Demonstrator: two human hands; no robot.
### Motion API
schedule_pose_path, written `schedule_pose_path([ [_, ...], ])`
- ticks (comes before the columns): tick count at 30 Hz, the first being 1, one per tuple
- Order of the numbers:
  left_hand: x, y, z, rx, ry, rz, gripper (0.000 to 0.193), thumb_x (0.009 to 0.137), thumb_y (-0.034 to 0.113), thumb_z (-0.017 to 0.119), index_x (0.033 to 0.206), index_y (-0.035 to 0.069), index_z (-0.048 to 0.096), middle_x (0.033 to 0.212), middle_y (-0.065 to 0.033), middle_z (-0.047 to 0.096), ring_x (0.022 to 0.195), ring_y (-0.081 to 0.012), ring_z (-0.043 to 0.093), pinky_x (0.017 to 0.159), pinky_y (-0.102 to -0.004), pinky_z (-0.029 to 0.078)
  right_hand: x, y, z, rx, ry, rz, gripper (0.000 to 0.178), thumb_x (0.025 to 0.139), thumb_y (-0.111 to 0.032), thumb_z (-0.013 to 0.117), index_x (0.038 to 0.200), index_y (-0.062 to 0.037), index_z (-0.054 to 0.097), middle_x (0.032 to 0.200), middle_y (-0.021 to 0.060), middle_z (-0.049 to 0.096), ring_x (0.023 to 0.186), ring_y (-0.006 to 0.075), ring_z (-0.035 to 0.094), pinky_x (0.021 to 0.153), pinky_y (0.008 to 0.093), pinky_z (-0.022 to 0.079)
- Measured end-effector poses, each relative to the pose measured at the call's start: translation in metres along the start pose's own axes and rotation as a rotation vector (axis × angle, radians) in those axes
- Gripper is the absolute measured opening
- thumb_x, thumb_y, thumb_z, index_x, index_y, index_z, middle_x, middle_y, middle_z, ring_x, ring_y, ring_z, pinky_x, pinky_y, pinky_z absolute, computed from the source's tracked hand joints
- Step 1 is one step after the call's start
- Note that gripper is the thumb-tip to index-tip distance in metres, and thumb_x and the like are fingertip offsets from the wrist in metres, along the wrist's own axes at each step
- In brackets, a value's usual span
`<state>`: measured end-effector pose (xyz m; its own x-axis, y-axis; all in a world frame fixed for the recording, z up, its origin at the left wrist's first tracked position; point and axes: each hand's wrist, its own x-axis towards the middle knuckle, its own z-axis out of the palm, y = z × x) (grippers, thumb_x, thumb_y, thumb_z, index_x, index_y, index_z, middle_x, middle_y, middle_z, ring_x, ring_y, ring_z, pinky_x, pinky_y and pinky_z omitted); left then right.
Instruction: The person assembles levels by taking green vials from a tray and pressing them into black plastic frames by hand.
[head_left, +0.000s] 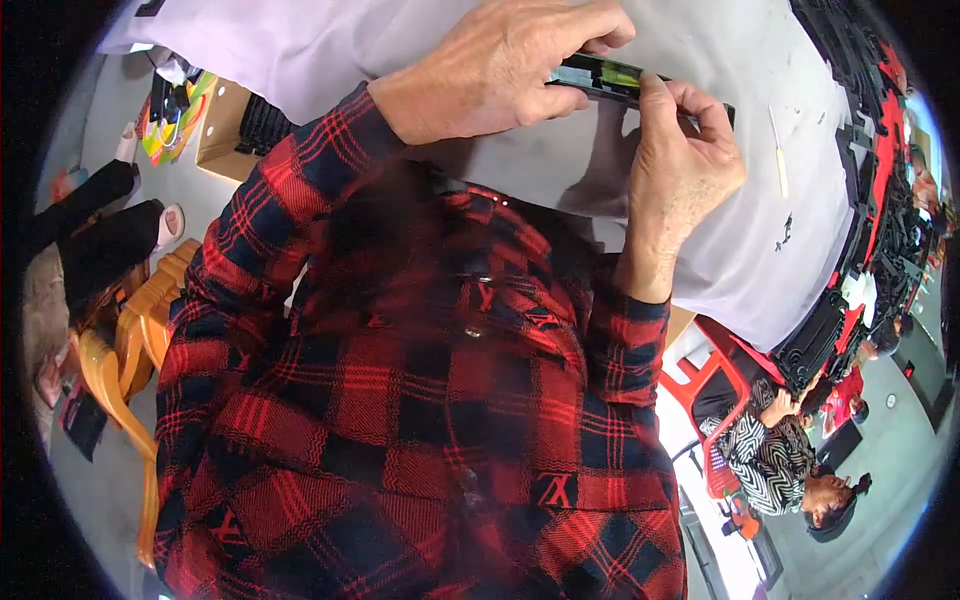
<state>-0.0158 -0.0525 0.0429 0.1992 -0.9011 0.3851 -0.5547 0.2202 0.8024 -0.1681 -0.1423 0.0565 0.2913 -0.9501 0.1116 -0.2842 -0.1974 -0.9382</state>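
Observation:
Above the cloth-covered table, both my hands hold a narrow black strip-shaped part (618, 78) with a pale, shiny section and a yellow-green section on it. My left hand (500, 75) pinches its left end between thumb and fingers. Near the strip's right end, my right hand (690, 160) grips it with thumb and bent fingers. What kind of part it is, I cannot make out. To the right of my right hand, a thin tool with a whitish handle (782, 172) lies on the cloth. Small black pieces (786, 232) are scattered near it.
Many black parts (855, 165) are heaped along the table's right edge. At the left stand a cardboard box (222, 130) with black items and orange wooden chairs (135, 325). A red plastic chair (725, 390) and a seated person in a patterned top (765, 450) are at the right.

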Motion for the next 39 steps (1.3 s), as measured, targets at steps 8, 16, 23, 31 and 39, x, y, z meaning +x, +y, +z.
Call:
schedule_pose_path([
  [8,0.000,0.001,-0.001,0.017,-0.017,-0.009,0.039,0.076,0.005,0.068,0.111,0.004,0.051,0.092,-0.0173,0.060,0.090,-0.0378,0.062,0.077,-0.0437,0.048,0.003,0.008,0.002,0.152,-0.072,-0.089,0.011,0.083,-0.003,0.078,0.086,0.0007,0.067,0.077,0.0006,0.066,0.069,0.0062,0.058,0.064,0.0219,0.048],
  [16,-0.001,0.001,-0.001,0.010,0.024,0.031,0.038,0.077,0.007,0.067,0.111,0.005,0.051,0.091,-0.0164,0.060,0.090,-0.0372,0.062,0.077,-0.0439,0.048,-0.001,0.004,0.004,0.184,-0.066,-0.068,0.009,0.088,0.002,0.073,0.087,0.0003,0.064,0.077,-0.0008,0.064,0.070,0.0047,0.057,0.065,0.0207,0.048],
  [23,-0.001,0.001,-0.002,-0.005,-0.009,0.002,0.039,0.076,0.006,0.067,0.112,0.004,0.052,0.091,-0.0166,0.060,0.090,-0.0368,0.063,0.077,-0.0436,0.048,-0.001,0.010,0.006,0.140,-0.067,-0.189,0.011,0.089,0.002,0.072,0.083,-0.0003,0.063,0.076,0.0002,0.065,0.069,0.0050,0.057,0.065,0.0217,0.049],
  [31,0.000,0.000,0.001,-0.012,0.002,0.001,0.039,0.076,0.005,0.067,0.112,0.004,0.053,0.093,-0.0172,0.061,0.090,-0.0373,0.063,0.077,-0.0428,0.049,-0.007,0.020,-0.003,-0.161,-0.019,-0.303,0.013,0.087,-0.008,0.077,0.093,0.0011,0.071,0.083,0.0069,0.066,0.071,0.0124,0.061,0.063,0.0265,0.051],
  [39,0.000,0.004,-0.002,0.021,0.013,-0.002,0.037,0.077,0.005,0.067,0.111,0.003,0.055,0.092,-0.0172,0.061,0.090,-0.0376,0.063,0.076,-0.0433,0.049,-0.017,0.014,-0.002,-0.365,-0.075,-0.460,0.026,0.085,-0.013,0.079,0.105,-0.0001,0.071,0.107,0.0133,0.062,0.078,0.0217,0.064,0.063,0.0305,0.053],
])
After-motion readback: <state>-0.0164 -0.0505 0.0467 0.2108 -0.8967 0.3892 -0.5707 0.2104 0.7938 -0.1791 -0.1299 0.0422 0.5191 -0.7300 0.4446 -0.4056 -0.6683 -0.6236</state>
